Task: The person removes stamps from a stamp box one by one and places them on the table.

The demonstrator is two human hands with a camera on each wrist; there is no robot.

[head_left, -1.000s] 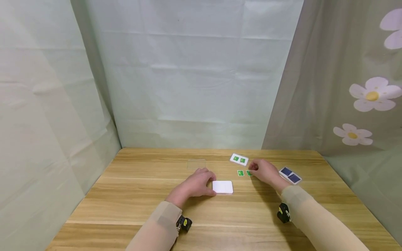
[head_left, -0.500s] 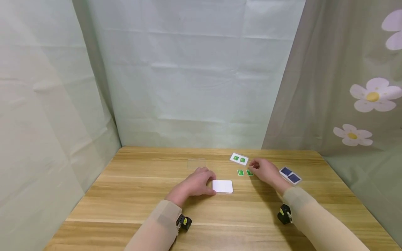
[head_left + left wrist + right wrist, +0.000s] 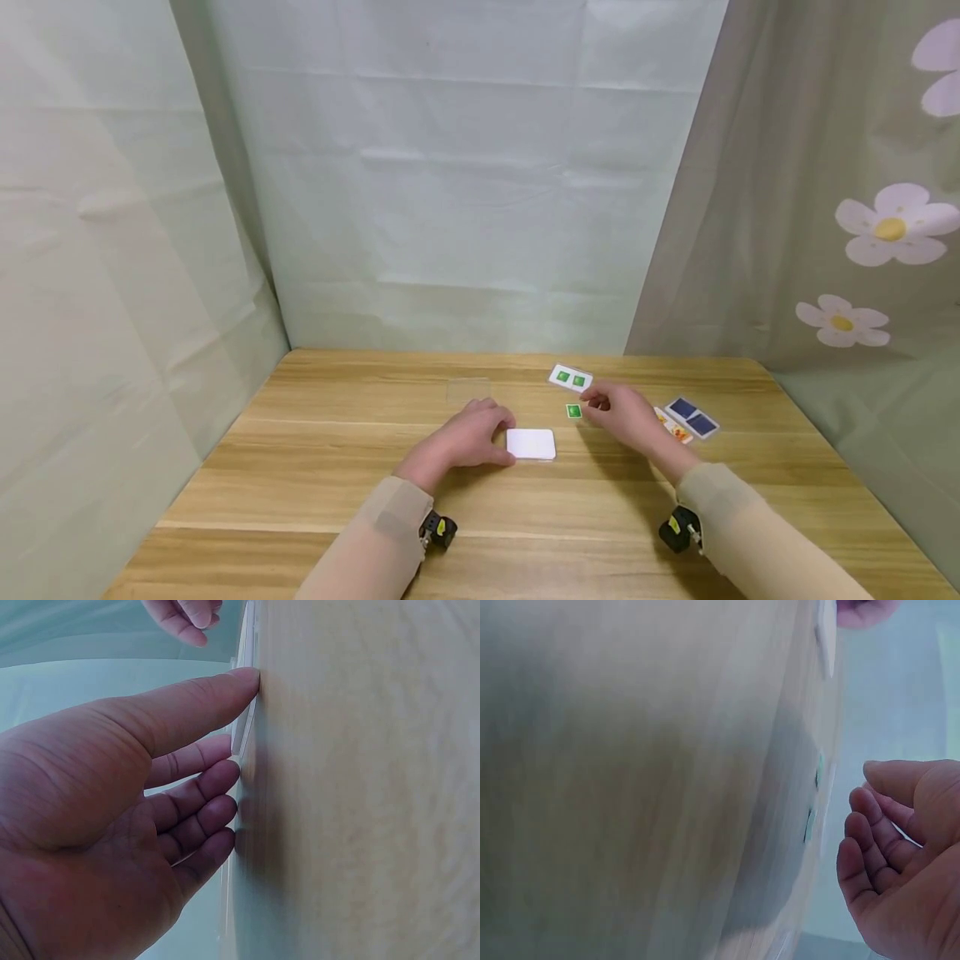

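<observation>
My left hand (image 3: 468, 437) holds a white rectangular card (image 3: 531, 444) at its left end, thumb at the near corner and index finger at the far one. In the left wrist view the left thumb (image 3: 217, 694) reaches down to the table beside the card's edge. My right hand (image 3: 622, 412) hovers with loosely curled fingers just right of a small green tile (image 3: 573, 411). The right wrist view shows that hand (image 3: 900, 847) apart from two small green pieces (image 3: 810, 825) on the table, with nothing visible in its fingers.
Behind the tile lies a white card with two green squares (image 3: 570, 377). To the right are a card with dark blue squares (image 3: 692, 418) and an orange-patterned piece (image 3: 677, 427). A clear flat sheet (image 3: 468, 390) lies at back left on the wooden table (image 3: 337, 483).
My right hand has shifted slightly left, now covering the second green tile in the head view and uncovering the orange-patterned piece. The left hand and white card have stayed put.
</observation>
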